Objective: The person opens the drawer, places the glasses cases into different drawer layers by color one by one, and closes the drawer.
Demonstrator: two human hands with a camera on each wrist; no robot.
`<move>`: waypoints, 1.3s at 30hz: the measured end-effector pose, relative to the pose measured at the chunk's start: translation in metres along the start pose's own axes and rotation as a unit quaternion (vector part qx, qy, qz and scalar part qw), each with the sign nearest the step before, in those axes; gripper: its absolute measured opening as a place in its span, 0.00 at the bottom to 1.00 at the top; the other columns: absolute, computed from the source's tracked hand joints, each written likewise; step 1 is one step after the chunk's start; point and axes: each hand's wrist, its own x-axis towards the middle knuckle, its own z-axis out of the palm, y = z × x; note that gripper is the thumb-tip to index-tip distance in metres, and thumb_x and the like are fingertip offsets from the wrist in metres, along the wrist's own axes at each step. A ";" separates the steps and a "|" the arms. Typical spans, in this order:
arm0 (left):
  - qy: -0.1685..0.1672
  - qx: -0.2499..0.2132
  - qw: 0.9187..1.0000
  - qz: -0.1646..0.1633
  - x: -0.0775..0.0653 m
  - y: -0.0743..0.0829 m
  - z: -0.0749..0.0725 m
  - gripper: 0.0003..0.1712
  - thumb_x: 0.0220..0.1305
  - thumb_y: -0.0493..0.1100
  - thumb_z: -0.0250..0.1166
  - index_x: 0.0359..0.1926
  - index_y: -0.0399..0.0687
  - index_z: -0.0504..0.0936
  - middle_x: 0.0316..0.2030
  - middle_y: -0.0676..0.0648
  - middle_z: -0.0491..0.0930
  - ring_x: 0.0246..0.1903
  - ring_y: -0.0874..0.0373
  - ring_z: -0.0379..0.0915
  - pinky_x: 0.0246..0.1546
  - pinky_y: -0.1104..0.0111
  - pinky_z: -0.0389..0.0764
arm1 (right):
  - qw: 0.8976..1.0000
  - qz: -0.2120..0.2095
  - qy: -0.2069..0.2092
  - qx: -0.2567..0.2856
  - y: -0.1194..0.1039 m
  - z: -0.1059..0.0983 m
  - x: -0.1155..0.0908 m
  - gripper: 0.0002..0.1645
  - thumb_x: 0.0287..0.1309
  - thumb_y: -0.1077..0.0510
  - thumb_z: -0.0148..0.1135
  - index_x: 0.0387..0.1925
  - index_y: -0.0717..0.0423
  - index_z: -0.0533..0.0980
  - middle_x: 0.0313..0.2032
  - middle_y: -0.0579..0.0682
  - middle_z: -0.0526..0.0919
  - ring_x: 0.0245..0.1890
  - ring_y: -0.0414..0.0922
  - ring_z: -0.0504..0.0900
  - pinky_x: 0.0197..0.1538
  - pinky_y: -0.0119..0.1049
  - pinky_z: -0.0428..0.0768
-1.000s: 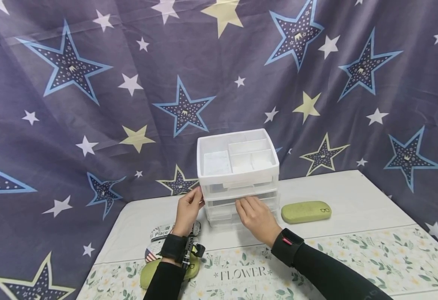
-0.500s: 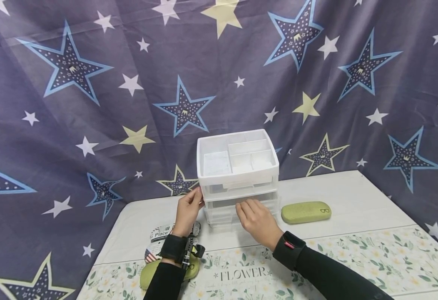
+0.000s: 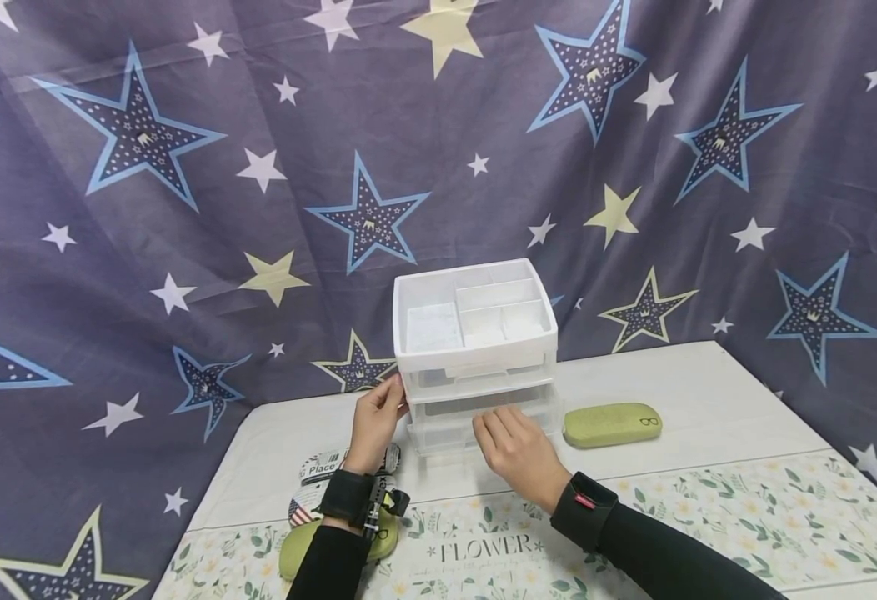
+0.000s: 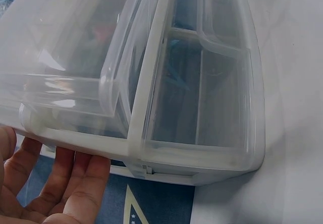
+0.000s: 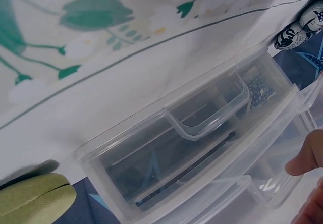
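Note:
A white storage organizer point(image 3: 476, 358) with clear drawers stands at the table's back. My left hand point(image 3: 373, 427) holds its left side; the left wrist view shows the fingers point(image 4: 83, 188) bent at the frame's edge. My right hand point(image 3: 523, 457) has its fingers curled over the front of a lower clear drawer point(image 3: 438, 435), which sticks out from the frame. In the right wrist view the thumb point(image 5: 307, 156) is by this drawer's front. The drawer above it point(image 5: 171, 143) sits pushed in. The palm hides part of the grip.
Right of the organizer lies a green glasses case point(image 3: 613, 425). Another green glasses case point(image 3: 299, 550) and a white printed item with black lettering point(image 3: 318, 475) lie partly under my left forearm. A starred curtain point(image 3: 438, 125) hangs behind the table; a flowered cloth point(image 3: 709, 517) covers its front.
My right hand has come slightly toward me and down, and the lower drawer has slid further out with it. The left hand stays at the organizer's side.

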 end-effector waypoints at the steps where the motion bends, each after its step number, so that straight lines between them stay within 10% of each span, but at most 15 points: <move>1: 0.000 0.000 1.000 0.000 0.000 0.000 0.000 0.25 0.80 0.52 0.55 0.67 0.40 0.78 0.58 0.36 0.80 0.57 0.45 0.80 0.57 0.66 0.83 | 1.000 -0.001 0.000 -0.001 0.000 -0.001 0.000 0.23 0.75 0.73 0.38 0.43 0.67 0.83 0.36 0.57 0.84 0.37 0.50 0.83 0.47 0.41 0.87; 39: -0.006 0.000 1.000 0.002 0.002 -0.002 -0.001 0.28 0.79 0.54 0.55 0.69 0.40 0.76 0.60 0.35 0.79 0.59 0.43 0.78 0.58 0.65 0.83 | 1.000 -0.010 0.001 0.005 -0.013 -0.032 -0.002 0.23 0.75 0.73 0.38 0.40 0.66 0.83 0.34 0.56 0.83 0.33 0.49 0.82 0.43 0.41 0.89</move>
